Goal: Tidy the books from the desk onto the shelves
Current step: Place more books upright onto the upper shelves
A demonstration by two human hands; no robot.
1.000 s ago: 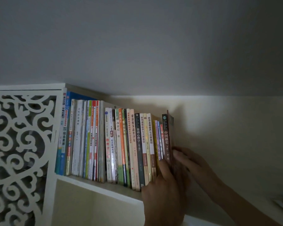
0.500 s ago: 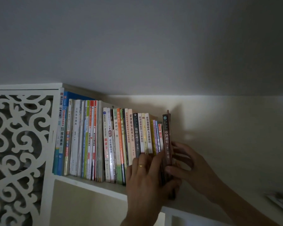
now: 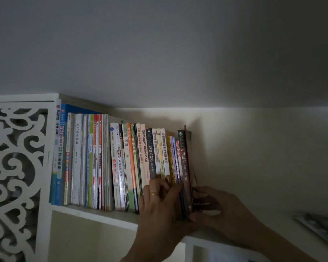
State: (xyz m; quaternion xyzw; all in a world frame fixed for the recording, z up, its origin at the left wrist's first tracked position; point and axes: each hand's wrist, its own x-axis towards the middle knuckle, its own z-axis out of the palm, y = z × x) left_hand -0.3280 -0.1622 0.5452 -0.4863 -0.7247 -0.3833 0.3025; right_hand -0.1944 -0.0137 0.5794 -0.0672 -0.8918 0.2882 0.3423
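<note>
**Books being squared up at the end of the top shelf row**

Books [image 3: 121, 161] are being kept upright in one long row on the top shelf [image 3: 95, 214] of a white unit, spines facing outward. The row is being bounded on the left by a carved white fretwork panel [image 3: 13, 176]. At the right end, a dark brown book [image 3: 185, 167] with pale lettering is being held upright against its neighbours, with a thin reddish book [image 3: 190, 157] standing just behind it.

The lower spines near the end of the row are being pressed by the left hand [image 3: 159, 210], whose fingers are laid fairly straight across them; a gold ring [image 3: 154, 193] is being worn on one finger. The bottom of the end books is being gripped from the right by the right hand [image 3: 222, 208], its fingers curled against the outer cover and its thumb tucked under the lower edge.

A loose pile of papers [image 3: 318, 229], blurred, is lying well apart on the far right. An open compartment [image 3: 83, 241] is showing below the shelf; its contents cannot be made out.
</note>
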